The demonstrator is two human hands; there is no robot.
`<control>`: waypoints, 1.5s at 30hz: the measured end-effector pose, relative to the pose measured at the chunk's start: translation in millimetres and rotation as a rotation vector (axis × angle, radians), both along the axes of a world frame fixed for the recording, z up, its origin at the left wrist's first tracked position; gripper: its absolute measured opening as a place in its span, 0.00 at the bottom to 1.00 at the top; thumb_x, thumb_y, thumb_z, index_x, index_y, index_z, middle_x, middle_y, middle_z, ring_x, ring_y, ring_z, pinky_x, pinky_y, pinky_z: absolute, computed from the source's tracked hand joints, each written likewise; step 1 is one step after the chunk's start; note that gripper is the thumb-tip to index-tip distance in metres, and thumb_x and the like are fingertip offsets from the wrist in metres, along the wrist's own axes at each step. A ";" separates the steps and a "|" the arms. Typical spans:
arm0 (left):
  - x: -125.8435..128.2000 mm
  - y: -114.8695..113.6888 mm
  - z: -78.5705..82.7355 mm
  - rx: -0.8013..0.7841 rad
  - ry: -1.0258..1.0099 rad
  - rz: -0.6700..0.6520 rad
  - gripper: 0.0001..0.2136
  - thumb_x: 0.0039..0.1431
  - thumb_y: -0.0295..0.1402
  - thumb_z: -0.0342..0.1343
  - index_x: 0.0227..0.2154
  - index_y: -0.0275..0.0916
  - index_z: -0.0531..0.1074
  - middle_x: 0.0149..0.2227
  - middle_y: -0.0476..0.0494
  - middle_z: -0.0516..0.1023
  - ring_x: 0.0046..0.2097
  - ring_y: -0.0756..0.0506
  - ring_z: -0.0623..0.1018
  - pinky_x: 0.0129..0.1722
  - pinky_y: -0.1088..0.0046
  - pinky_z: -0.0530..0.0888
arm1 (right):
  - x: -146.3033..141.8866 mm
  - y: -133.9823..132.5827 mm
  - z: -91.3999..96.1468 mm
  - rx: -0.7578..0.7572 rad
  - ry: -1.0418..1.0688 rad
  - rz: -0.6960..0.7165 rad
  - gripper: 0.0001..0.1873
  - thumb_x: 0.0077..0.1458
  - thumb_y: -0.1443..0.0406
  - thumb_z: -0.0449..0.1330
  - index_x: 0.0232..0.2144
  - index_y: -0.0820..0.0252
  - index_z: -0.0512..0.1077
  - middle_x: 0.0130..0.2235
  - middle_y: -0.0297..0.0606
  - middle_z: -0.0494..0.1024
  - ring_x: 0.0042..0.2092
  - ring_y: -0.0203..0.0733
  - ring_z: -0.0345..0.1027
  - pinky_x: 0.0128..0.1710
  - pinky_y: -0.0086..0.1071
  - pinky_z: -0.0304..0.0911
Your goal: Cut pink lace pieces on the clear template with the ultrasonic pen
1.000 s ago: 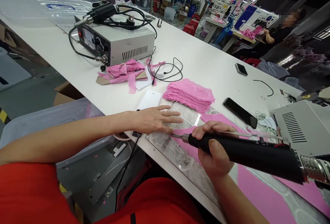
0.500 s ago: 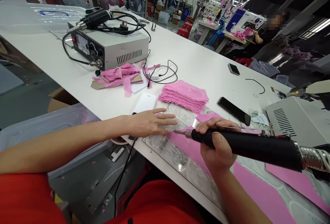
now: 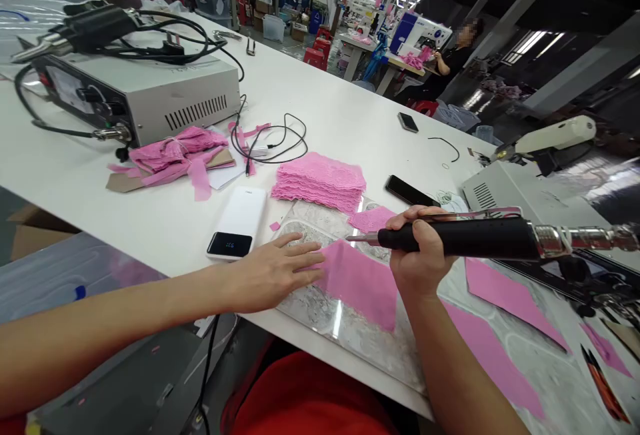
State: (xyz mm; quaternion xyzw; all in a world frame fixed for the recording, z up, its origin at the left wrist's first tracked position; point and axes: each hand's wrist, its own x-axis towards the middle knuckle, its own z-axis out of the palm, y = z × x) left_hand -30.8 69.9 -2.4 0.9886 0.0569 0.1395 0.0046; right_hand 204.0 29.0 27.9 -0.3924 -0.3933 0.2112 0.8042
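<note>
My left hand [image 3: 273, 271] lies flat with fingers spread on a clear patterned plate [image 3: 320, 301], its fingertips on the edge of a pink lace piece [image 3: 360, 281]. My right hand [image 3: 420, 255] is wrapped round a black wand-shaped tool [image 3: 465, 238] with a metal tip, held level a little above the pink piece. The tip points left toward my left fingers. A stack of pink lace pieces [image 3: 320, 181] lies just behind the plate.
A white power bank [image 3: 240, 221] lies left of the plate. A grey control box [image 3: 135, 98] with cables stands at the far left, another grey box [image 3: 515, 198] at the right. A black phone [image 3: 407, 190] lies behind my right hand. A person sits at a far sewing table [image 3: 400, 65].
The view has swung right and closer. My right hand has lifted the tool off the pink piece and levelled it. My left hand has slid nearer the table's front edge.
</note>
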 end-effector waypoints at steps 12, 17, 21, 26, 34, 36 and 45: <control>59.1 5.7 -10.7 0.071 -0.002 -0.039 0.13 0.66 0.26 0.49 0.49 0.34 0.73 0.54 0.38 0.76 0.56 0.41 0.74 0.55 0.61 0.69 | 24.8 -18.2 25.6 0.018 -0.091 -0.031 0.05 0.47 0.67 0.60 0.30 0.58 0.70 0.30 0.30 0.70 0.25 0.31 0.66 0.28 0.32 0.65; 66.8 3.5 -10.4 0.096 -0.082 -0.037 0.12 0.68 0.28 0.48 0.48 0.33 0.73 0.51 0.36 0.77 0.54 0.40 0.75 0.55 0.59 0.70 | 47.4 -39.4 22.1 -0.001 -0.083 -0.077 0.06 0.47 0.66 0.60 0.31 0.57 0.70 0.30 0.30 0.71 0.25 0.31 0.66 0.28 0.32 0.65; 68.0 5.5 -9.9 0.090 -0.058 -0.040 0.13 0.69 0.30 0.47 0.51 0.35 0.72 0.54 0.36 0.75 0.56 0.39 0.74 0.57 0.56 0.69 | 59.6 -55.2 16.3 -0.048 -0.073 -0.099 0.06 0.46 0.65 0.61 0.31 0.57 0.70 0.30 0.30 0.70 0.25 0.32 0.66 0.27 0.32 0.65; 67.7 8.3 -6.7 0.084 0.008 -0.043 0.15 0.70 0.31 0.44 0.53 0.36 0.71 0.56 0.37 0.74 0.58 0.39 0.73 0.59 0.55 0.67 | 67.6 -64.7 11.5 -0.092 -0.036 -0.138 0.08 0.45 0.64 0.61 0.31 0.57 0.68 0.29 0.29 0.69 0.24 0.32 0.66 0.25 0.32 0.64; 69.6 5.0 -6.9 0.094 0.006 -0.049 0.17 0.71 0.35 0.43 0.56 0.35 0.68 0.59 0.35 0.71 0.61 0.37 0.70 0.59 0.54 0.67 | 71.0 -70.6 8.7 -0.072 0.001 -0.119 0.07 0.45 0.65 0.61 0.30 0.58 0.69 0.30 0.30 0.70 0.24 0.32 0.66 0.25 0.32 0.63; 70.7 3.6 -6.9 0.096 0.008 -0.046 0.17 0.71 0.36 0.43 0.56 0.36 0.69 0.59 0.35 0.71 0.60 0.36 0.70 0.59 0.54 0.67 | 70.7 -73.0 8.8 -0.052 0.000 -0.097 0.06 0.46 0.66 0.61 0.31 0.57 0.70 0.30 0.30 0.70 0.24 0.32 0.67 0.25 0.32 0.64; 70.7 1.6 -6.9 0.100 0.035 -0.036 0.17 0.70 0.36 0.45 0.57 0.36 0.68 0.59 0.35 0.70 0.61 0.33 0.68 0.58 0.51 0.67 | 70.7 -75.1 5.2 -0.078 -0.028 -0.076 0.06 0.46 0.65 0.61 0.31 0.56 0.70 0.29 0.29 0.70 0.24 0.33 0.67 0.24 0.32 0.65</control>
